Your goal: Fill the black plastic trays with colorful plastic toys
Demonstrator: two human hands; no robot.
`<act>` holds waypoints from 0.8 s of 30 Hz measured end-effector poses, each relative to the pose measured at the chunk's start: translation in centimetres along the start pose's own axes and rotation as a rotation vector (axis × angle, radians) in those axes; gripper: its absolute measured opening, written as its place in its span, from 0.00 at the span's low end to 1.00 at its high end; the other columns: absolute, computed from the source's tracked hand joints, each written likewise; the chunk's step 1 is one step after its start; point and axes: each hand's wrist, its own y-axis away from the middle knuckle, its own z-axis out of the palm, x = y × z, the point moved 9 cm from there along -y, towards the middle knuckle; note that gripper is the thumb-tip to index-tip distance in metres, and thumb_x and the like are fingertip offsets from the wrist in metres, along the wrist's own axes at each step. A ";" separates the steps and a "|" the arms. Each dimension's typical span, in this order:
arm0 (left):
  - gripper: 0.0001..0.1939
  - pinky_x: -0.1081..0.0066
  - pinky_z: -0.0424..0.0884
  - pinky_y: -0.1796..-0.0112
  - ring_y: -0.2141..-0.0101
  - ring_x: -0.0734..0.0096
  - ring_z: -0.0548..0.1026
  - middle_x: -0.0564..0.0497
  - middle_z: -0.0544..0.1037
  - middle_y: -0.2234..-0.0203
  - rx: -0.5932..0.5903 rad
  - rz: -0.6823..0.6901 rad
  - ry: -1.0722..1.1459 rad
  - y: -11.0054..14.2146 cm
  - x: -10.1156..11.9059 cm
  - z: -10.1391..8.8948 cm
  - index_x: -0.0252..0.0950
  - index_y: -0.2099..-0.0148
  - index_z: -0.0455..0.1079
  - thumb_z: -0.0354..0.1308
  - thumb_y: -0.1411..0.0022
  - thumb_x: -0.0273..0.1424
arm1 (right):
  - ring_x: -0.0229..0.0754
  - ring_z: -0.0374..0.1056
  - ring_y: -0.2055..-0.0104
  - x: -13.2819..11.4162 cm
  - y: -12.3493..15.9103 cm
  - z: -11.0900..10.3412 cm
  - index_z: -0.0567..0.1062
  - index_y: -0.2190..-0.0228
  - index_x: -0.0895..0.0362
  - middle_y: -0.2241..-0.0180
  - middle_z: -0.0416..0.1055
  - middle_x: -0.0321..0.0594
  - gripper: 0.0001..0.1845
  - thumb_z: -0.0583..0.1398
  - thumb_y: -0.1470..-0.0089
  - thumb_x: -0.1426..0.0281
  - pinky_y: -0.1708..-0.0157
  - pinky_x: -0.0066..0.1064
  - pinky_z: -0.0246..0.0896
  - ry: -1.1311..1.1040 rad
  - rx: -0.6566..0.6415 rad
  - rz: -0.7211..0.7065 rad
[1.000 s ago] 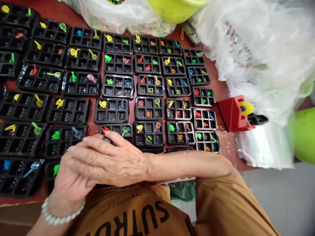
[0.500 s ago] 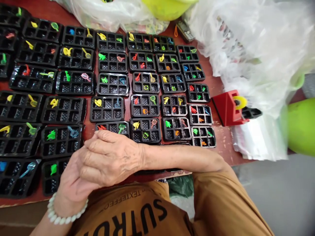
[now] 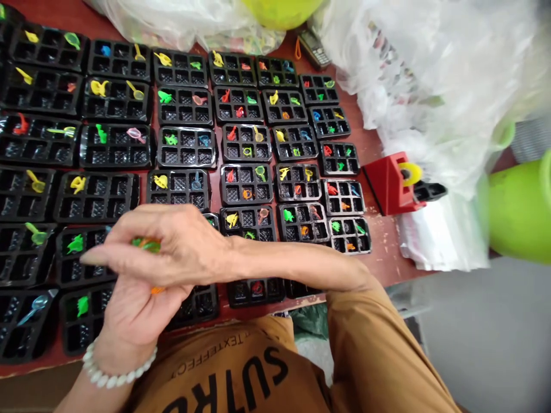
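My right hand (image 3: 172, 244) reaches across from the right and lies over my left hand (image 3: 138, 321), thumb stretched to the left and fingers curled. Small green and orange plastic pieces (image 3: 147, 245) show between its thumb and forefinger. My left hand, with a pale bead bracelet (image 3: 120, 373) at the wrist, is palm up beneath; its fingers are mostly hidden. An orange piece (image 3: 157, 290) shows against its palm. Under and around both hands stand black compartment trays, among them one with a green figure (image 3: 75, 244) and one with a yellow figure (image 3: 161, 182).
Rows of black trays (image 3: 187, 147) holding small coloured plastic pieces cover the red table (image 3: 379, 255). At the right are a red tape dispenser (image 3: 390, 186), clear plastic bags (image 3: 443, 241) and a lime green container (image 3: 520, 212). A keypad phone (image 3: 316, 50) lies at the back.
My right hand has turned and raised its thumb side, so the coloured pieces between the hands now show. The view has shifted slightly, and the trays appear further left.
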 end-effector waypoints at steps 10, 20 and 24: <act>0.13 0.75 0.73 0.81 0.75 0.66 0.76 0.46 0.76 0.70 -0.163 0.016 0.017 1.3 0.7 2.0 0.34 0.61 0.75 0.49 0.28 0.23 | 0.38 0.73 0.61 8.5 -2.0 -16.9 0.74 0.64 0.52 0.65 0.74 0.37 0.23 0.68 0.44 0.46 0.81 0.22 0.58 -0.960 0.608 0.379; 0.12 0.72 0.75 0.80 0.73 0.63 0.77 0.46 0.77 0.68 0.072 0.112 0.033 1.5 4.5 -2.2 0.35 0.61 0.77 0.53 0.33 0.19 | 0.28 0.59 0.78 15.6 -2.9 -29.1 0.71 0.66 0.53 0.72 0.68 0.30 0.09 0.68 0.42 0.71 0.85 0.19 0.45 -0.506 0.659 0.486; 0.12 0.72 0.73 0.83 0.74 0.62 0.78 0.47 0.77 0.68 0.175 0.111 0.050 1.5 4.9 -2.7 0.36 0.61 0.77 0.54 0.37 0.18 | 0.29 0.55 0.79 15.9 -6.8 -29.6 0.71 0.68 0.53 0.74 0.65 0.29 0.11 0.69 0.43 0.71 0.85 0.21 0.42 -0.311 0.671 0.443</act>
